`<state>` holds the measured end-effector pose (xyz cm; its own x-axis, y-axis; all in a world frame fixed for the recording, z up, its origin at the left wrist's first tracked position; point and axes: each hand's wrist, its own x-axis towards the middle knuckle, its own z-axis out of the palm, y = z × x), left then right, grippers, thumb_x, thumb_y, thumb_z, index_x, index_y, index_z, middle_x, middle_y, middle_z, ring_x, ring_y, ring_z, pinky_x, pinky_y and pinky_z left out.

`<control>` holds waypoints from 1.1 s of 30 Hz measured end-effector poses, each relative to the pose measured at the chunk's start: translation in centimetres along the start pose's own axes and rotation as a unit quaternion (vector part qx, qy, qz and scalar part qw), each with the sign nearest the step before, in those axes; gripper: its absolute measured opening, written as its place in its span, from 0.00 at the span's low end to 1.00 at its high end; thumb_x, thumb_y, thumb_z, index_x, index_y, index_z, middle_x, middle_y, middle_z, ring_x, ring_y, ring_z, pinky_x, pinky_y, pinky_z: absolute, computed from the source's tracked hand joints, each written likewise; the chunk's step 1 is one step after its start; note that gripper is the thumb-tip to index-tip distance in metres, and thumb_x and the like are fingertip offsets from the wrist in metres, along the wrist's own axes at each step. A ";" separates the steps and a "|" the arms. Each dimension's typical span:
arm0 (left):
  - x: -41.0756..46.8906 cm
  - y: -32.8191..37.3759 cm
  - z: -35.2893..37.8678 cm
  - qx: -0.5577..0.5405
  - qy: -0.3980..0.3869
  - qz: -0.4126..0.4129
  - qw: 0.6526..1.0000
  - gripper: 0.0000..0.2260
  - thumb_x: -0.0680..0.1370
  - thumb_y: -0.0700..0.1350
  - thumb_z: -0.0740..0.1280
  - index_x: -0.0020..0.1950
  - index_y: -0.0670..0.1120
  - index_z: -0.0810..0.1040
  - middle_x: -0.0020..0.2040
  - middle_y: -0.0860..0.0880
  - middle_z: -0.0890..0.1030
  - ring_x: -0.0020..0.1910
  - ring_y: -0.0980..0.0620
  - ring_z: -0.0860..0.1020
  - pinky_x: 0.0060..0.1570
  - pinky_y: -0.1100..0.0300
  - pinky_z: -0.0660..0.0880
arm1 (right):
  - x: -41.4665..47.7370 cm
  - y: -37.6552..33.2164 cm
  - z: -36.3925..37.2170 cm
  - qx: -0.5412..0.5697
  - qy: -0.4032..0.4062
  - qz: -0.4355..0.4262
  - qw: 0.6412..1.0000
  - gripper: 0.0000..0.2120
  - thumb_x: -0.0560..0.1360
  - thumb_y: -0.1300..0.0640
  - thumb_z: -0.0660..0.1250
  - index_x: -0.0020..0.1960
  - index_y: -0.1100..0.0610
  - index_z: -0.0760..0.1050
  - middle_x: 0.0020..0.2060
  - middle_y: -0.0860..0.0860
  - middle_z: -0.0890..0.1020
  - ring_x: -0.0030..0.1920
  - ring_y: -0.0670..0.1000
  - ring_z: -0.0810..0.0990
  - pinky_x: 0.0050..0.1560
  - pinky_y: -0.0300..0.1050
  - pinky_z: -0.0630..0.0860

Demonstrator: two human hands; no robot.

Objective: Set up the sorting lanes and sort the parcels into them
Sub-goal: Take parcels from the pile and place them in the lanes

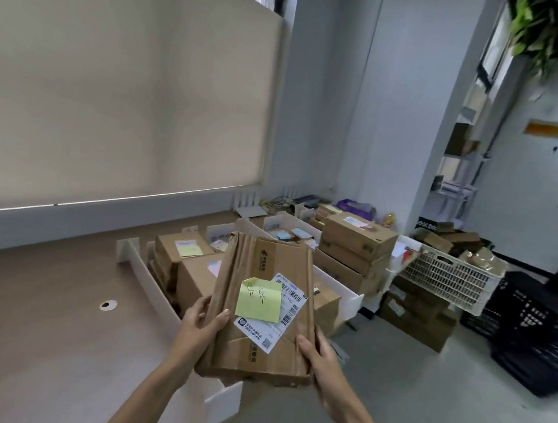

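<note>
A flat, creased cardboard parcel hangs in the air over the near end of the sorting lanes, held from both sides. The left hand grips its left edge, thumb laid across the top face and fingers curled underneath. The right hand clasps the lower right corner the same way, thumb on top. The cardboard is soft and rumpled, ribbed with long folds, and brown tape runs along its length. A square yellow sticky note with handwritten characters sits on its top face, one corner curling up, and it overlaps a white shipping label printed with barcodes.

Below the parcel, thin white divider boards stand on edge on the smooth brown table, forming long narrow lanes. Squarer brown boxes lie inside them, several topped with pale notes. Beyond, at the far end, a stack of cartons rises beside a white lattice-sided plastic crate heaped with parcels. Black openwork crates sit on the glossy grey floor. A beige roller blind covers the window.
</note>
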<state>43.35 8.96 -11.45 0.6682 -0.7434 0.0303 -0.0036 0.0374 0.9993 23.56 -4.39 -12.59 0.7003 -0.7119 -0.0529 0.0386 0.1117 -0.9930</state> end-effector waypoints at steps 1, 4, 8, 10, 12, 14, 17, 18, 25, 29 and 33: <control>0.9 -0.2 2.2 0.001 -0.008 0.008 1.000 0.24 0.73 0.55 0.70 0.66 0.53 0.67 0.60 0.49 0.75 0.58 0.48 0.76 0.55 0.51 0.77 | 0.2 -0.4 -2.2 -0.001 0.009 -0.005 1.000 0.20 0.77 0.53 0.64 0.67 0.45 0.65 0.58 0.48 0.81 0.56 0.50 0.82 0.58 0.49 0.78; 3.5 -0.8 9.7 0.005 -0.026 0.022 0.999 0.21 0.72 0.53 0.71 0.63 0.53 0.71 0.60 0.47 0.76 0.59 0.48 0.76 0.58 0.49 0.76 | 0.8 -1.2 -9.7 -0.004 0.032 -0.019 0.999 0.18 0.77 0.54 0.64 0.65 0.43 0.66 0.60 0.48 0.80 0.58 0.49 0.80 0.60 0.47 0.77; 6.2 -1.0 21.4 0.016 -0.054 0.033 0.998 0.21 0.73 0.54 0.70 0.64 0.52 0.73 0.59 0.48 0.72 0.58 0.49 0.75 0.60 0.48 0.74 | 1.4 -2.3 -21.0 -0.011 0.067 -0.015 0.998 0.29 0.74 0.51 0.65 0.73 0.52 0.62 0.60 0.49 0.80 0.58 0.50 0.81 0.54 0.42 0.79; 7.2 -1.2 27.1 0.025 -0.074 0.038 0.996 0.19 0.74 0.51 0.70 0.63 0.50 0.75 0.58 0.49 0.74 0.59 0.48 0.75 0.61 0.48 0.74 | 1.7 -2.6 -26.7 -0.019 0.083 -0.011 0.996 0.29 0.76 0.52 0.65 0.74 0.54 0.61 0.60 0.50 0.81 0.57 0.50 0.81 0.51 0.42 0.79; 8.1 -1.3 31.9 0.023 -0.094 0.041 0.994 0.16 0.74 0.50 0.70 0.61 0.52 0.76 0.57 0.48 0.76 0.58 0.47 0.76 0.59 0.49 0.75 | 1.9 -3.2 -31.6 -0.019 0.100 -0.006 0.995 0.27 0.77 0.54 0.64 0.74 0.55 0.61 0.59 0.51 0.81 0.56 0.51 0.82 0.50 0.42 0.80; 9.2 -1.8 36.3 0.013 -0.098 0.033 0.994 0.15 0.71 0.54 0.70 0.57 0.55 0.78 0.56 0.45 0.78 0.56 0.47 0.77 0.57 0.50 0.76 | 2.3 -3.4 -36.0 -0.015 0.110 -0.001 0.994 0.26 0.78 0.55 0.63 0.74 0.55 0.60 0.60 0.51 0.80 0.56 0.51 0.82 0.51 0.42 0.80; 11.0 -2.2 41.5 0.018 -0.121 0.029 0.992 0.14 0.71 0.50 0.71 0.56 0.52 0.80 0.57 0.41 0.78 0.55 0.47 0.78 0.55 0.51 0.77 | 3.2 -3.6 -41.0 -0.015 0.117 0.002 0.993 0.28 0.77 0.54 0.64 0.74 0.55 0.60 0.60 0.51 0.80 0.58 0.50 0.81 0.54 0.43 0.79; 11.9 -2.3 43.4 0.021 -0.122 0.030 0.992 0.14 0.73 0.48 0.71 0.58 0.50 0.80 0.57 0.42 0.77 0.56 0.46 0.78 0.55 0.52 0.77 | 3.8 -3.5 -42.8 -0.016 0.122 0.002 0.992 0.29 0.76 0.53 0.64 0.74 0.54 0.60 0.61 0.51 0.80 0.58 0.50 0.81 0.54 0.43 0.79; 20.2 -4.7 55.4 0.072 -0.131 0.041 0.988 0.17 0.78 0.45 0.65 0.66 0.49 0.70 0.51 0.51 0.73 0.48 0.58 0.72 0.41 0.70 0.69 | 11.0 -3.5 -54.0 -0.005 0.144 0.001 0.990 0.27 0.76 0.52 0.65 0.72 0.49 0.60 0.59 0.49 0.80 0.58 0.49 0.81 0.54 0.42 0.79; 26.4 -6.4 61.9 0.088 -0.119 0.025 0.989 0.22 0.78 0.49 0.64 0.71 0.48 0.67 0.56 0.48 0.70 0.52 0.54 0.72 0.53 0.61 0.71 | 16.9 -4.2 -60.6 0.007 0.158 -0.001 0.987 0.34 0.72 0.47 0.71 0.73 0.48 0.62 0.60 0.48 0.80 0.59 0.49 0.80 0.54 0.42 0.79; 32.3 -6.6 68.3 0.079 -0.121 0.013 0.990 0.20 0.78 0.50 0.64 0.70 0.52 0.66 0.56 0.51 0.70 0.56 0.53 0.73 0.53 0.60 0.71 | 23.2 -5.4 -67.0 0.022 0.182 0.003 0.983 0.22 0.78 0.55 0.63 0.72 0.49 0.65 0.58 0.48 0.81 0.58 0.49 0.81 0.49 0.40 0.80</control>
<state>14.15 -60.85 -15.55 0.4694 -0.8820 0.0416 -0.1468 -0.0315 0.9887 -8.15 -67.92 -15.52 0.3986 -0.9116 -0.1006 0.0711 0.1401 -0.9876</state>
